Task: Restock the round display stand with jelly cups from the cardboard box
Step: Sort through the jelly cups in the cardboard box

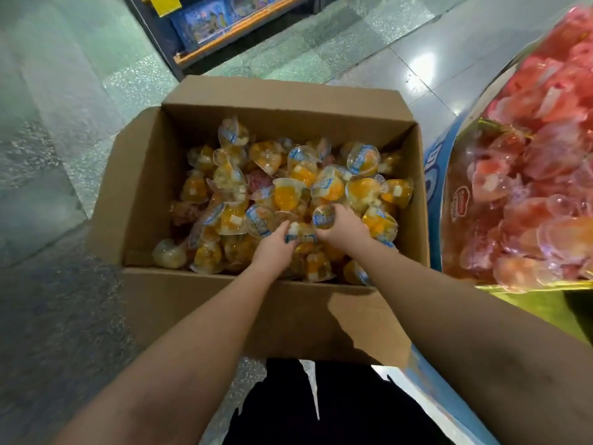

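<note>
An open cardboard box (144, 194) stands on the floor below me, filled with several orange and yellow jelly cups (288, 194) with blue-printed lids. Both my hands are down in the pile near the box's front. My right hand (343, 224) grips one jelly cup (323, 216), its lid facing up. My left hand (272, 247) has its fingers curled round another cup (300, 236) lying just beside the first. The round display stand (441, 200) rises at the right, its clear bin heaped with red and pink jelly cups (545, 175).
The box's flaps are folded out on the left (106, 200) and far side (282, 94). A grey tiled floor (57, 123) surrounds the box. A low shelf (224, 30) with blue packages stands beyond it. My dark trousers (321, 406) show at the bottom.
</note>
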Available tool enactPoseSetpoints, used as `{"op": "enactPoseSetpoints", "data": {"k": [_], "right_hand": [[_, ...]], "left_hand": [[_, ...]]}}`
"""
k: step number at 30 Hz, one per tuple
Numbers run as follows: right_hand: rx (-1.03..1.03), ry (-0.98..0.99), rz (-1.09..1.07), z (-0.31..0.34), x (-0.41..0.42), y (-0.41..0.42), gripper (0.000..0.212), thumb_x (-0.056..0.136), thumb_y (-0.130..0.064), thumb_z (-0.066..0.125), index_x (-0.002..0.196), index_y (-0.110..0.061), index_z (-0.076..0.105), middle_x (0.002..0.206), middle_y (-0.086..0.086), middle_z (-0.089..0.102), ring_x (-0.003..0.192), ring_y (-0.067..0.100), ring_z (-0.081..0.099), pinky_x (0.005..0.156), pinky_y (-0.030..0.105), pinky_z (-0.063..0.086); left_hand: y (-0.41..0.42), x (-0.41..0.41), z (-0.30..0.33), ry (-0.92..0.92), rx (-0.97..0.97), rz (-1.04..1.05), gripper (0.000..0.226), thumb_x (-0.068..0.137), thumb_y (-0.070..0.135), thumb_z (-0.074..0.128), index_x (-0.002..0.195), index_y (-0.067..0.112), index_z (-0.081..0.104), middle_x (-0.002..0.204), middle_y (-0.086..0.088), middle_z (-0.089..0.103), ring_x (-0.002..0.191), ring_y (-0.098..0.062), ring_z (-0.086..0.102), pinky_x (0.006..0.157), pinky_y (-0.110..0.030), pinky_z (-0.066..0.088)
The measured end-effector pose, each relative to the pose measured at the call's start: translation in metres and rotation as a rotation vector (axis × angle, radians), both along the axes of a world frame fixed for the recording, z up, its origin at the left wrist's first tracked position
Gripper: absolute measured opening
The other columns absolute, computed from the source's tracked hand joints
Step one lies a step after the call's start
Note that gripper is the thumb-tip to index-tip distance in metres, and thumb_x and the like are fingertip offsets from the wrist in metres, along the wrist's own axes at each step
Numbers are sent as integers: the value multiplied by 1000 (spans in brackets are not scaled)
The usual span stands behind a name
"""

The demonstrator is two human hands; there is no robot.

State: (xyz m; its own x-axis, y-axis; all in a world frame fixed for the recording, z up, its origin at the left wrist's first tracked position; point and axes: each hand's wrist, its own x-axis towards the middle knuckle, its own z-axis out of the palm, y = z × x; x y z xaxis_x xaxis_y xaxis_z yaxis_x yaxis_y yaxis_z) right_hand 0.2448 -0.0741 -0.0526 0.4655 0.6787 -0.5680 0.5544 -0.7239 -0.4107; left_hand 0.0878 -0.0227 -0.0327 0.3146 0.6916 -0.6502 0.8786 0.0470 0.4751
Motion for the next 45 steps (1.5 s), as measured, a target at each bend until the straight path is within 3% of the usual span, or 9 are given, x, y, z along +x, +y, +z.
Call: {"op": "enactPoseSetpoints", "data": {"k": [4,8,12,16,20,25,31,40,45], "right_hand": [[37,-53,-31,16,-8,-2,85,84,-51,70,152,-19,32,147,8,45,134,27,45,109,42,43],[150,-18,-127,59,-14,-23,86,84,-49,71,154,-19,29,152,6,40,138,25,40,110,40,40],[278,16,-247,115,-21,-66,88,84,-47,72,155,-21,26,154,4,38,139,22,41,111,39,41],[383,13,-364,160,-27,-133,83,83,-39,74,152,-22,31,143,2,47,124,15,50,104,33,45],[403,-126,-448,178,-34,-214,80,81,-37,77,148,-16,39,139,6,52,122,15,49,104,32,41],[355,-203,-644,186,-44,-321,82,80,-31,79,149,-15,39,144,10,49,130,26,46,109,40,39],[361,-259,-883,187,-65,-468,78,81,-27,77,149,-16,40,146,7,47,132,22,44,108,32,35],[358,-301,-1123,181,-91,-717,74,80,-27,77,146,-18,44,144,4,50,131,21,46,98,15,28],[314,-338,-1188,192,-97,-824,72,80,-29,76,144,-15,47,143,6,52,132,25,45,107,29,33]], "left_hand": [[4,-6,10,-85,-19,8,53,102,31,52,152,31,36,146,-6,50,127,-25,51,98,-34,45],[2,-19,44,-246,-84,117,51,99,33,56,148,34,41,136,-3,55,101,-15,60,83,-31,56],[-6,-36,90,-361,-182,166,54,98,41,57,149,38,38,129,-1,57,103,-18,64,88,-40,58],[-35,-35,130,-399,-267,114,59,97,45,56,151,34,34,115,-7,64,89,-15,62,70,-29,49],[-83,-13,156,-481,-403,63,48,95,41,60,140,34,46,104,-6,66,90,-19,63,82,-35,52],[-163,28,162,-513,-448,-139,5,96,33,62,100,30,62,83,-1,68,68,-14,57,72,-35,42],[-296,72,159,-471,-546,-434,21,98,33,59,115,23,67,86,5,72,60,-7,54,56,-20,38],[-551,104,154,-424,-604,-606,7,97,27,59,97,23,65,78,0,68,55,-11,49,49,-22,31],[-659,118,161,-414,-667,-683,13,99,26,56,109,18,60,81,0,65,50,-10,46,42,-18,27]]}}
